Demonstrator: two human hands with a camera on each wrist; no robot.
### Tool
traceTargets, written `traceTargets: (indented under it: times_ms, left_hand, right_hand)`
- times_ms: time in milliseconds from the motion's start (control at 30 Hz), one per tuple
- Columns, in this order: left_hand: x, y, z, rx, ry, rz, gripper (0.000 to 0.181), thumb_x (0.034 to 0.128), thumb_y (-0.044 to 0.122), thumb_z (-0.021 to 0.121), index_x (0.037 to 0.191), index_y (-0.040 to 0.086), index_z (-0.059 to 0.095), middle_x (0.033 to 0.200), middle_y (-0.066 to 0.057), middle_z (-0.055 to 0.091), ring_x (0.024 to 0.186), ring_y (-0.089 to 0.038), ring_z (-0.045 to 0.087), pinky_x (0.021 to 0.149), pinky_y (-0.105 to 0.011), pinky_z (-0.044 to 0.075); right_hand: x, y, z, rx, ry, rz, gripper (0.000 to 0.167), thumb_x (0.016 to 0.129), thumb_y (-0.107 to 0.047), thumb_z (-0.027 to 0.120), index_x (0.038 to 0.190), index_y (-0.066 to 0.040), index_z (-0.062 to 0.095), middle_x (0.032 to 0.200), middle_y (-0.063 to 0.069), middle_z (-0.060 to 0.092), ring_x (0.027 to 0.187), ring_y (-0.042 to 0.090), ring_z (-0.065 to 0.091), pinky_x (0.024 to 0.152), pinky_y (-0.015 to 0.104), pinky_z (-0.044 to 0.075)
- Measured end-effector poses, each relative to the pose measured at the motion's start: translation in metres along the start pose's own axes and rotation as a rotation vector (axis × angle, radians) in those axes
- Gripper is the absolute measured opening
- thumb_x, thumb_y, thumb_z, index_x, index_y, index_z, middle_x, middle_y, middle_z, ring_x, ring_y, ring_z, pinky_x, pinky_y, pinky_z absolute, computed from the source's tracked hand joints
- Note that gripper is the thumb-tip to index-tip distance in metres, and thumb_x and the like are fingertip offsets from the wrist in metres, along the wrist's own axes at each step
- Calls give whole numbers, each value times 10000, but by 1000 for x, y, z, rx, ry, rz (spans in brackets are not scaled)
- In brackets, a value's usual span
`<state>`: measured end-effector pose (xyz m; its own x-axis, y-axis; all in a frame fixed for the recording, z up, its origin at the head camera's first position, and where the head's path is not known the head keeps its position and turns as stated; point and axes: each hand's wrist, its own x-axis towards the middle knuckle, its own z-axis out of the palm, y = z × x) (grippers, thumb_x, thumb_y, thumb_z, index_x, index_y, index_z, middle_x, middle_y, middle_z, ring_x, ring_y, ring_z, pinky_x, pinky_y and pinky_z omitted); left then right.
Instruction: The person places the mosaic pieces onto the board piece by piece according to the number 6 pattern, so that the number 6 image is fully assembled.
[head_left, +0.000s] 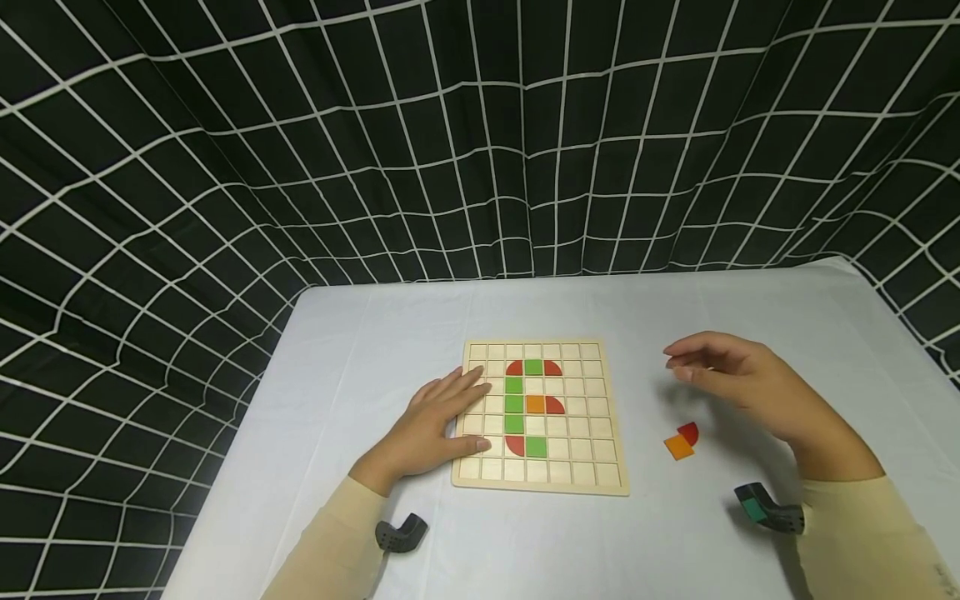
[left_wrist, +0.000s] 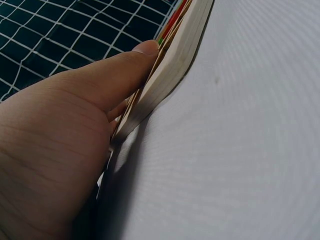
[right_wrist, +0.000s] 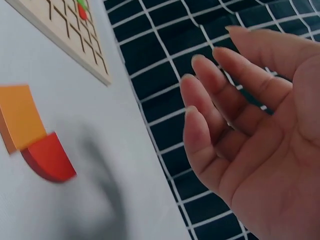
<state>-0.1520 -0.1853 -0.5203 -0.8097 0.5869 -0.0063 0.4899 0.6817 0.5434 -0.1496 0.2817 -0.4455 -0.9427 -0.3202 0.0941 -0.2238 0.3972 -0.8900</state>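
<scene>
A pale wooden grid board (head_left: 577,475) lies on the table, with several green squares (head_left: 513,404), red quarter-circle pieces (head_left: 553,368) and one orange square (head_left: 535,404) set in its cells. My left hand (head_left: 431,421) rests on the board's left side, fingers spread and thumb near the lower left cells. To the right of the board, my right hand (head_left: 738,379) hovers above the table with fingers loosely bent and nothing in them. Below it lie a loose orange square (right_wrist: 22,117) and a loose red quarter-circle (right_wrist: 52,157), touching each other.
A white cloth covers the table (head_left: 375,350). Black curtains with a white grid (head_left: 450,150) stand behind and at both sides. Dark curved wrist devices show by the left sleeve (head_left: 330,542) and the right sleeve (head_left: 862,542).
</scene>
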Motion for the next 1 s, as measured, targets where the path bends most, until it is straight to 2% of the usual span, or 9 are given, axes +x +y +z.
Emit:
traceTargets:
  times_ms: [200,433,567,733,867,1000]
  left_hand:
    - [0,-1,1,5,-2,-5,861,1000,599,732,1708,231,408,1799,82,188,1653,-199,104,1309,-486,62]
    - [0,0,0,4,-1,-4,859,1001,594,732,1707,224,411,1800,68,198,1653,-210,111,1308,-497,70]
    - [0,1,-1,4,-1,0,858,1003,601,725,1706,221,412,1800,60,201,1654,-217,110,1308,-502,68]
    - [0,1,0,7,-8,-1,862,1007,616,710,1711,225,401,1801,66,193,1655,-209,96,1308,-485,53]
    - [0,1,-1,6,-10,-5,863,1008,616,710,1713,229,396,1802,69,187,1655,-201,90,1308,-482,51]
    - [-1,2,-1,-2,-9,-10,862,1006,602,721,1710,222,402,1802,71,187,1654,-200,92,1308,-484,54]
  right_hand:
    - [-4,10,-12,8,-114,-23,362,1056,-29,704,1417,-46,677,1274,155,734,1075,199,688,897,209,531]
    - [-4,31,-16,31,-221,54,456,1022,-34,745,1460,2,624,1375,117,686,1131,240,685,886,275,573]
    - [-4,43,-17,79,-284,104,495,1005,-3,737,1478,24,595,1410,128,649,1146,254,680,895,292,595]
    - [-6,53,-19,97,-360,101,536,972,58,709,1491,4,584,1429,123,622,1124,273,645,897,286,581]
    - [-7,55,-19,70,-386,122,562,968,-15,788,1499,-58,607,1314,181,627,1072,268,614,859,270,561]
    - [-7,54,-15,-23,-386,136,547,940,-112,866,1449,-126,666,1186,137,618,1026,245,580,808,265,529]
